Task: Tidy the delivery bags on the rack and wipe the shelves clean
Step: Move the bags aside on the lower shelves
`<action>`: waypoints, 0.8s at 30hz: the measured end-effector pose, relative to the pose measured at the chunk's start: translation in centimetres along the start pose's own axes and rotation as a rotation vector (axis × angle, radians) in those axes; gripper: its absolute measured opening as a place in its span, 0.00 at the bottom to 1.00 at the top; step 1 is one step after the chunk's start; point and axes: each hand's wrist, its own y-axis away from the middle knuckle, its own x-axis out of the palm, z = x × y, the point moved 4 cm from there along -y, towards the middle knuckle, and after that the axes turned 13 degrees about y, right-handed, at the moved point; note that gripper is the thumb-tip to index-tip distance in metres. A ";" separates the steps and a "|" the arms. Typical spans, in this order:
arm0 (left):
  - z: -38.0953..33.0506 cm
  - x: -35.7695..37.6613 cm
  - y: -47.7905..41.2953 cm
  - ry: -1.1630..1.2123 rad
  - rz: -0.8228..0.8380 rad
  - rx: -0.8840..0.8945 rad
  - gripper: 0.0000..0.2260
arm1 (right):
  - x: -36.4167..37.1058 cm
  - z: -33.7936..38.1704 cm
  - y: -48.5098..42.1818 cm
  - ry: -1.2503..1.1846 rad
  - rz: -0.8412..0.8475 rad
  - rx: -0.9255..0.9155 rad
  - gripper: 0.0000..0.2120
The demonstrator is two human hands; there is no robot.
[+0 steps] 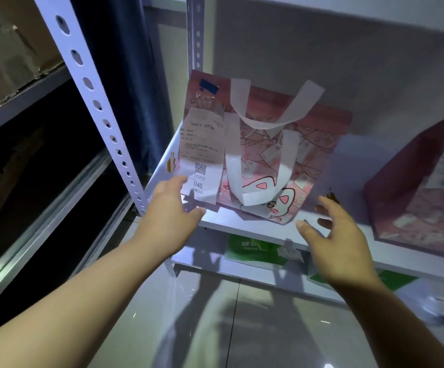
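Your left hand [173,205], fingers loose and empty, was at the pink bag's [308,144] lower left corner; your right hand [332,235], fingers spread, hovered beside its lower right corner. The bag stood upright on the white shelf [242,224], with a dark red bag [415,195] to its right.

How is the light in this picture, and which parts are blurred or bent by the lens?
In the head view, a bright patch lights the lower front of the pink bag and the shelf edge; the area left of the rack post is nearly black; the dark red bag at the right edge is blurred; the post leans, likely from wide-angle distortion.
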 end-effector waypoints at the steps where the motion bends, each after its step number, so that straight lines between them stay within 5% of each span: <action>1: -0.2 0.5 0.6 -0.001 0.007 0.003 0.27 | -0.4 -0.4 0.2 0.012 -0.012 0.000 0.27; 13: -6.7 12.4 6.2 0.076 0.207 0.077 0.10 | -7.8 -9.5 1.2 0.029 -0.132 -0.036 0.09; 24: -13.5 26.3 7.7 0.162 0.260 0.104 0.13 | -17.8 -23.1 -0.9 0.154 -0.223 0.096 0.12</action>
